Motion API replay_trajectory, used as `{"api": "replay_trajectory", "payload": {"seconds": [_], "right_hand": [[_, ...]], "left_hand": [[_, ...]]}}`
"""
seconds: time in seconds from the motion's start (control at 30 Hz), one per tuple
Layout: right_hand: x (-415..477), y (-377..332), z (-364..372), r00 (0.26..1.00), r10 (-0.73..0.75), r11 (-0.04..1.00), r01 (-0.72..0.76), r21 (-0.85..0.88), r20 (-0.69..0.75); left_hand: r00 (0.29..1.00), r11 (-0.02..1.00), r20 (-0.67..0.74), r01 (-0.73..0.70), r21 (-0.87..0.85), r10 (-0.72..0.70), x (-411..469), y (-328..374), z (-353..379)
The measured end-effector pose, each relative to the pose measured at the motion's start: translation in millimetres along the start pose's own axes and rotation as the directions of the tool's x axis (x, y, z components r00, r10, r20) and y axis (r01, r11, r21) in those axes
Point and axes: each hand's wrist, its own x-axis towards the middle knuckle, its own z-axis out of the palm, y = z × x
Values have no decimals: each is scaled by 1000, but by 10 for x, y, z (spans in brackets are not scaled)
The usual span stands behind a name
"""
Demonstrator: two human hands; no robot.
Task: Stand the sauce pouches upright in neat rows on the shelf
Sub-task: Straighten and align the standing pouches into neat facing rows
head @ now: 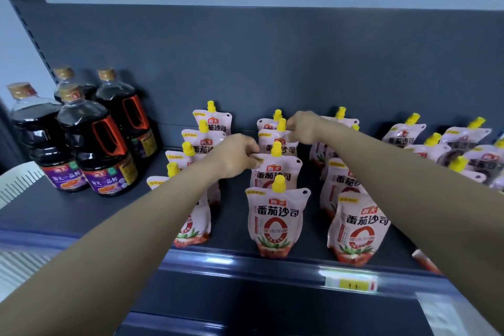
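White tomato sauce pouches with yellow caps stand upright in rows on the dark shelf (81, 207). The middle row's front pouch (276, 219) stands free near the shelf edge. Behind it, my left hand (237, 155) pinches the top left corner of the second pouch (278, 172). Further back, my right hand (302, 127) grips the top right corner of the third pouch (275, 144). A left row (203, 142) and a right row (357, 229) flank them; my forearms hide parts of both.
Several dark soy sauce bottles (92, 142) stand at the shelf's left. Darker-printed pouches (461, 144) lean at the far right. A yellow price tag (351, 284) sits on the shelf's front rail. The grey back panel rises behind all rows.
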Motion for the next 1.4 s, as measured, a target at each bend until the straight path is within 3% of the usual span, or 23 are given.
{"api": "replay_trajectory", "payload": {"seconds": [0.4,0.77,1.0,1.17,1.4], "right_hand": [[119,-60,30,996,-71,984,78,-161,49],[28,-62,58,997,-60,997,62,-49,42],[-286,83,-180,991,-67,989,81,122,-115],[-597,304,-385,994,-9,996,18,84,-111],[-1009,651,-456,995,99,995,-99,-8,-1]], "left_hand": [[999,999,39,-24,23,23,176,-118,46],[999,997,42,-33,68,30,117,-65,41],[994,997,-98,-60,-49,55,56,89,-86],[974,981,-182,-158,-115,135,-39,426,-167],[954,944,-49,-298,-141,294,-185,1065,207]]}}
